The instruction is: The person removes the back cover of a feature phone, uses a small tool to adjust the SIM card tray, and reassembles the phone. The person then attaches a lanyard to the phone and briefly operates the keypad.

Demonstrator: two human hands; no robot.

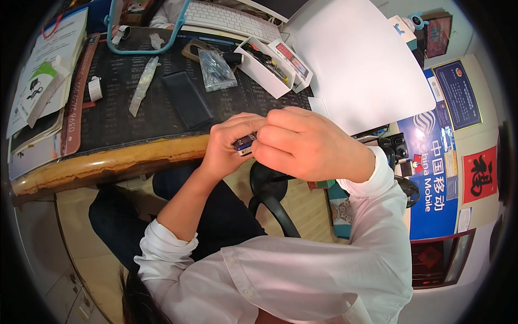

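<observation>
Now in grasp: small dark-blue keypad phone [245, 142], btwn both hands at front edge of tabletop [116, 119]; mostly covered, only some keys + pale lower edge visible.
L hand [222, 144]: wrapped round phone's L side, fingers bent over top.
R hand [305, 141]: clenched, fingers folded tight on phone's R end; fingertips hidden, can't tell exact finger placement.
Mat side: dark printed surface, worn wooden front edge.
Nearest L hand: black phone-shaped slab [187, 100], flat, slanted.
Plastic: crumpled clear strip [144, 86] L of slab; clear plastic bag [218, 71] w/ small contents beyond it.
Box: open white box [261, 73] w/ cables etc. inside; narrower white carton [305, 80] w/ phone pic just beside.
Back: white keyboard [232, 22]; light-blue frame [176, 31] to its L.
L end: stacked papers [46, 59], small white roll [95, 89] nr them.
R: big white panel [359, 59]; blue wall poster [426, 216] + red sign [479, 173] farther off.
Below: black chair armrest [278, 213], light floor.
</observation>
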